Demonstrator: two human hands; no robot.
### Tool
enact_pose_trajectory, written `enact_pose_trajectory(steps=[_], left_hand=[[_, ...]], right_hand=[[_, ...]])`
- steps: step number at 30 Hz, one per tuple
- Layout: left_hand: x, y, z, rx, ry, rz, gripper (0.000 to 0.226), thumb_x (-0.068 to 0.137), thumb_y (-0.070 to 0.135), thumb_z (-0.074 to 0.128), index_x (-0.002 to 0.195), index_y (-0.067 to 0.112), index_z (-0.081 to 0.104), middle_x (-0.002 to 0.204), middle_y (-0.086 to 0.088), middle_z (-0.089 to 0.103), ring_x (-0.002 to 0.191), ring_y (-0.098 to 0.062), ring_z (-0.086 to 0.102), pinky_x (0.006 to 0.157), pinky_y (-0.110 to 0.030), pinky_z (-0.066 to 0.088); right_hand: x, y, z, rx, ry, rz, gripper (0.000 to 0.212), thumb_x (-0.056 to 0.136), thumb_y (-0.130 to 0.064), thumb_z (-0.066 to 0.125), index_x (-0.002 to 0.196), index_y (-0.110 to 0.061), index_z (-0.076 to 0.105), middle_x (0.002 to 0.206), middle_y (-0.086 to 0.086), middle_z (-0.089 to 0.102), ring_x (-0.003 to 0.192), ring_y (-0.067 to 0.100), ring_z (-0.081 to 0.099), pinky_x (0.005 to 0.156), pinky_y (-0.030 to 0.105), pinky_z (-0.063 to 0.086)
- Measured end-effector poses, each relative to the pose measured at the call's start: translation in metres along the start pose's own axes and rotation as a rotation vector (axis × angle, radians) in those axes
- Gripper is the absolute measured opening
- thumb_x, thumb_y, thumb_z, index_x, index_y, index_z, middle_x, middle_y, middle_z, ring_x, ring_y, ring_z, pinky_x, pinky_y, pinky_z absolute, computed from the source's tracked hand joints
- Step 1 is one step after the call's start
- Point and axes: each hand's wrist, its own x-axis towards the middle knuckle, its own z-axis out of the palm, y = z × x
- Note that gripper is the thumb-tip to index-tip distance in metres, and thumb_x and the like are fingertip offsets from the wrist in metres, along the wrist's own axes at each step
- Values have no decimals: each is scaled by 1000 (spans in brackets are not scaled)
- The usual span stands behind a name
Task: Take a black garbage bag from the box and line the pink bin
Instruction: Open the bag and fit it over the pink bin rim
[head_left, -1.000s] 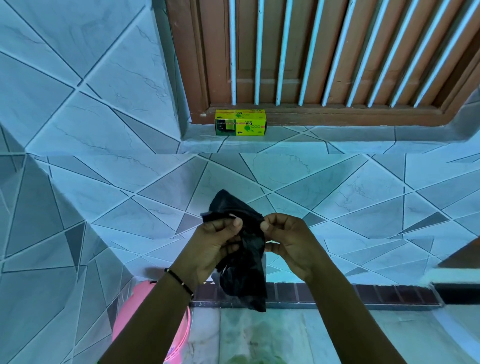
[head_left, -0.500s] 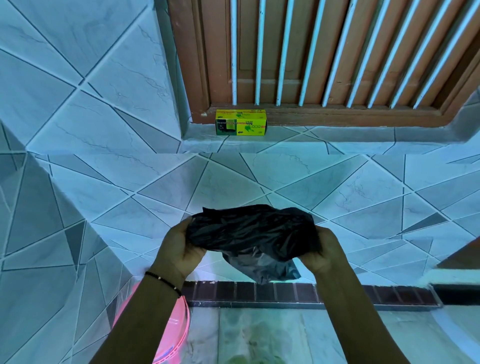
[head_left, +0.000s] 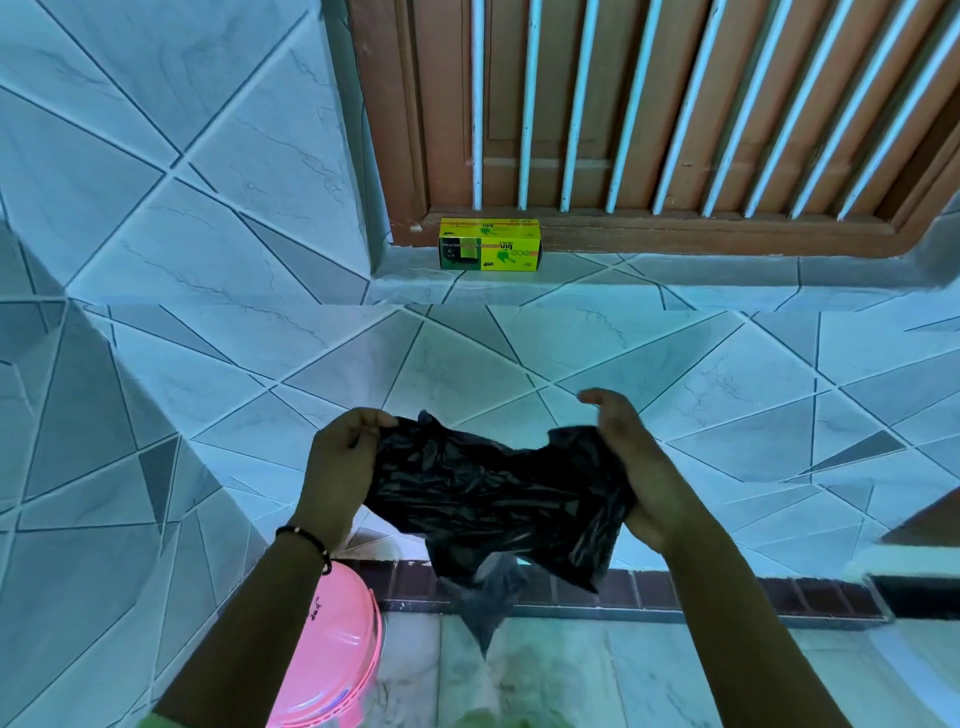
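The black garbage bag (head_left: 493, 499), bunched a second ago, is now stretched between the gripping left hand (head_left: 337, 467) and right hand (head_left: 631, 467), nearly ready for the pink bin (head_left: 332, 660).

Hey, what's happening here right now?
A person is spreading a crumpled black garbage bag between both hands: the left hand pinches one edge, the right hand grips the other. The yellow box sits on the window ledge, and the pink bin below is not lined yet.

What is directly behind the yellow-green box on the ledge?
Behind the box is the brown wooden window frame, with white bars above. The box hides the section of frame behind it.
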Motion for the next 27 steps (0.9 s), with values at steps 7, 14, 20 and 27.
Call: enact_pose_trajectory(steps=[7, 14, 20, 27], left_hand=[[4, 25, 13, 88, -224, 88, 32, 90, 1, 47, 81, 21, 70, 93, -7, 71, 90, -23, 66, 85, -31, 53], [1, 18, 12, 576, -396, 238, 51, 75, 35, 73, 121, 32, 53, 113, 7, 65, 104, -13, 62, 93, -28, 47], [7, -14, -4, 1136, -135, 306, 54, 82, 18, 57, 133, 24, 41, 106, -6, 69, 99, -31, 62, 75, -32, 46], [18, -18, -3, 140, -107, -197, 9, 87, 18, 55, 83, 14, 63, 79, -12, 63, 79, -31, 61, 74, -38, 54]], right_hand=[[9, 18, 13, -1090, -250, 171, 85, 73, -64, 61, 139, -56, 8, 139, 12, 48, 126, 27, 48, 101, 37, 39], [26, 31, 13, -1114, 119, 86, 7, 78, -28, 68, 73, -24, 69, 77, 1, 66, 74, 17, 59, 57, 21, 35], [27, 21, -19, -774, 510, -24, 21, 80, -10, 52, 59, -11, 52, 63, 4, 54, 66, 23, 48, 58, 30, 34], [30, 19, -22, -173, 634, -152, 14, 81, -19, 45, 68, -17, 43, 76, 12, 43, 69, 25, 39, 58, 32, 33]])
